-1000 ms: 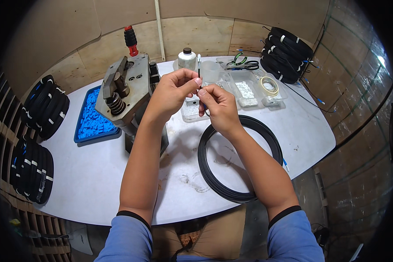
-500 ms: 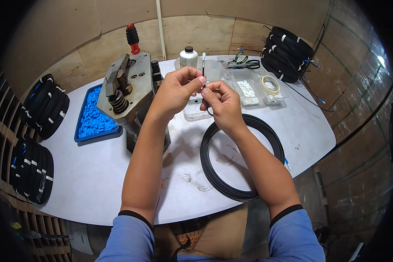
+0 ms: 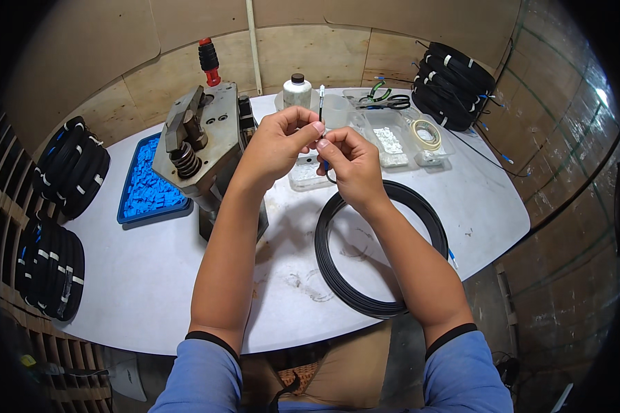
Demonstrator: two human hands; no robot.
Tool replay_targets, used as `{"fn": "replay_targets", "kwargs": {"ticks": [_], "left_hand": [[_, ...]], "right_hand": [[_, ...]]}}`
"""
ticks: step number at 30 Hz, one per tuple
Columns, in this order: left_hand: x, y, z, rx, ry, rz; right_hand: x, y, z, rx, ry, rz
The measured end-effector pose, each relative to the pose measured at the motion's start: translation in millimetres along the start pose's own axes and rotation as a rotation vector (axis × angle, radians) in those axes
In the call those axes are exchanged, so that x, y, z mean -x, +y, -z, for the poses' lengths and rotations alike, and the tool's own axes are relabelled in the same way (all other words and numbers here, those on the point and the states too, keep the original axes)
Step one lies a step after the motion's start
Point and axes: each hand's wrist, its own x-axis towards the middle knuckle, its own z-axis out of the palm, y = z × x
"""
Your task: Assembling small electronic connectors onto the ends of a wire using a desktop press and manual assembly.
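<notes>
Both hands are raised over the middle of the table, thumbs close together. My left hand (image 3: 280, 142) pinches a thin black cable (image 3: 322, 109), which stands upright with a small white tip (image 3: 322, 91) at its top. Just below, my right hand (image 3: 355, 162) grips the same cable, and a bit of blue shows by its fingers. From there the cable curves down behind the right hand. A large coil of black cable (image 3: 334, 283) lies on the table beneath my right forearm; a blue connector end (image 3: 452, 255) pokes out at its right side.
At left stands a metal press (image 3: 179, 148) beside a tray (image 3: 160, 219) of small blue parts. Behind my hands are a white bottle (image 3: 297, 93), clear bins (image 3: 410, 153) with white parts and a tape roll (image 3: 426, 135), and scissors (image 3: 393, 102). Bundled coils (image 3: 455, 86) sit at back right, others (image 3: 72, 168) at left.
My hands and the cable they hold stay almost in place. The large coil has shifted very slightly to the left.
</notes>
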Motion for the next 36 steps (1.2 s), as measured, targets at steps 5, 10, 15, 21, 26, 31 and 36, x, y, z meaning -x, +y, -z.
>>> {"fn": "replay_targets", "kwargs": {"ticks": [5,10,15,21,26,31,36], "left_hand": [[1.2,2.1,0.1,0.01,-0.007,0.015],[0.8,2.4,0.1,0.021,-0.026,0.027],[1.3,2.3,0.8,0.036,-0.047,0.036],[2.2,3.4,0.5,0.058,-0.07,0.053],[2.8,4.6,0.5,0.057,-0.077,0.05],[3.9,7.4,0.4,0.053,-0.108,0.083],[3.4,7.3,0.7,0.037,-0.102,0.079]], "right_hand": [[-0.7,-0.5,1.9,0.02,-0.004,0.013],[-0.6,-0.8,2.5,0.031,0.008,0.024],[-0.6,1.8,3.9,0.015,-0.004,0.036],[-0.2,1.2,4.9,0.061,0.002,0.042],[0.5,0.0,3.6,0.052,-0.005,0.047],[1.0,2.0,3.1,0.042,-0.003,0.052],[0.9,0.9,3.1,0.062,-0.007,0.057]]}}
